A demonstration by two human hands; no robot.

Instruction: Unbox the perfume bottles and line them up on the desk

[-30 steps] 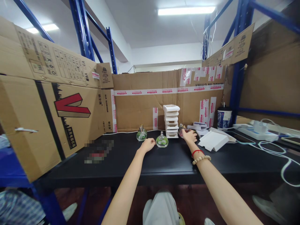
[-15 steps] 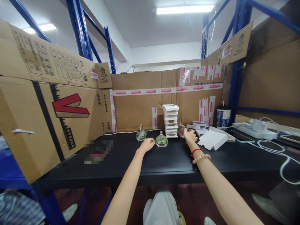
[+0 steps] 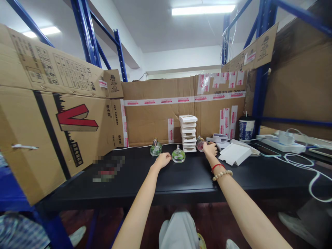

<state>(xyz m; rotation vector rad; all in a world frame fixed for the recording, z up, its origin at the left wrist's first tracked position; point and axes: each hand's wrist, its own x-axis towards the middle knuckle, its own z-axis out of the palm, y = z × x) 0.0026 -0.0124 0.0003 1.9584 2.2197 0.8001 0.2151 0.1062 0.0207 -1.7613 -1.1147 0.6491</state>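
Observation:
My left hand [image 3: 163, 159] rests on the black table with its fingers curled together, and I see nothing in them. Just right of it stands a round, clear perfume bottle [image 3: 178, 155] with green liquid, apart from the fingers. Similar green perfume bottles [image 3: 156, 148] stand close together behind my left hand. Farther right, my right hand [image 3: 210, 150] reaches to a pinkish perfume bottle [image 3: 200, 145], its fingers closed at the bottle's right side. The hand partly covers that spot, and another bottle seems to stand close behind.
A stack of white cartons [image 3: 188, 133] rises between the bottles, near the cardboard wall [image 3: 150, 121]. Right of my right hand lie an opened white box [image 3: 234, 154], a phone [image 3: 268, 150], a power strip [image 3: 293, 147] and loose white cables. A patterned cup [image 3: 246, 128] stands behind them.
The view has shifted very slightly. Both hands and the bottles keep their places on the table.

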